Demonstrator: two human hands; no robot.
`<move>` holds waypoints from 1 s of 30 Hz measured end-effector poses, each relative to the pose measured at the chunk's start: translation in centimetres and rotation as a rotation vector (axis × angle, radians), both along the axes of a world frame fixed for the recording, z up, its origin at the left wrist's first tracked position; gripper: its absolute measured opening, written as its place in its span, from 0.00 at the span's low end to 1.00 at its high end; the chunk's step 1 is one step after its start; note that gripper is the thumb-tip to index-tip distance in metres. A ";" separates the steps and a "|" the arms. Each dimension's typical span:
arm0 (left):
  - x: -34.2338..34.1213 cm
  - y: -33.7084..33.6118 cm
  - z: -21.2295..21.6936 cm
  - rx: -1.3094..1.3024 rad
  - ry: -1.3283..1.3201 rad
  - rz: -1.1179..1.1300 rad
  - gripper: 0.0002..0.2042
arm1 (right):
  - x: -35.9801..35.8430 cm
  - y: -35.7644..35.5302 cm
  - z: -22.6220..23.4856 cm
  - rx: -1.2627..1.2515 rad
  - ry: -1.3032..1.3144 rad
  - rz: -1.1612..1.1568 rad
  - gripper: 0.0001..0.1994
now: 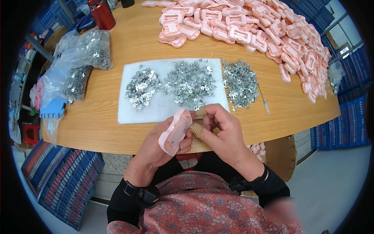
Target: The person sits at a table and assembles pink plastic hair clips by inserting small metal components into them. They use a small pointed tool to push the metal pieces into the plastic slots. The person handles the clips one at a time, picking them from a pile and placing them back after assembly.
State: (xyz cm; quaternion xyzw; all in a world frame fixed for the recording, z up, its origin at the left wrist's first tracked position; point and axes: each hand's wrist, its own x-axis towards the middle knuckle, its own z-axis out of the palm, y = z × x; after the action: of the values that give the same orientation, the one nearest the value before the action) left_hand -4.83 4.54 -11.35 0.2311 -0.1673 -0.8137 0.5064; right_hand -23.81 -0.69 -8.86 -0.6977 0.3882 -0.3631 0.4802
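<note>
My left hand grips a pink plastic housing on edge, just over the near rim of the wooden table. My right hand presses against the housing's right side; its thumb and forefinger wear tan finger cots and pinch together, and whether a small part sits between them cannot be told. Directly beyond the hands lies a white foam pad carrying two heaps of small silver metal clips. A third heap of clips rests on the bare wood to the right.
A large pile of pink housings covers the table's far right. Clear bags of metal parts lie at the left, with a blue brush-like piece and a red bottle. A thin tool lies right of the clips. Blue crates stand on the floor.
</note>
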 end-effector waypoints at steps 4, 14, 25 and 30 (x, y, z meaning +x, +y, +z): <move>0.3 0.3 -0.3 -0.023 0.040 -0.081 0.21 | -0.1 -0.8 0.3 0.109 0.002 0.056 0.10; 2.5 1.5 0.8 -0.019 -0.111 -0.087 0.23 | -0.1 -3.5 2.2 0.075 0.160 0.176 0.09; 5.9 3.8 -0.5 0.063 0.195 0.210 0.19 | 8.6 -9.0 1.7 -0.639 0.576 0.268 0.08; 6.1 4.0 0.0 0.086 0.048 0.207 0.25 | 11.3 -8.2 0.4 -0.712 0.618 0.387 0.07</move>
State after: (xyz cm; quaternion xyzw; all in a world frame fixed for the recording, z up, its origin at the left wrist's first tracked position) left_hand 1.31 8.52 -11.34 0.2493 -0.0953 -0.7688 0.5812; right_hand -12.49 -8.94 -8.47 -0.9520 0.2283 -0.1538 0.1338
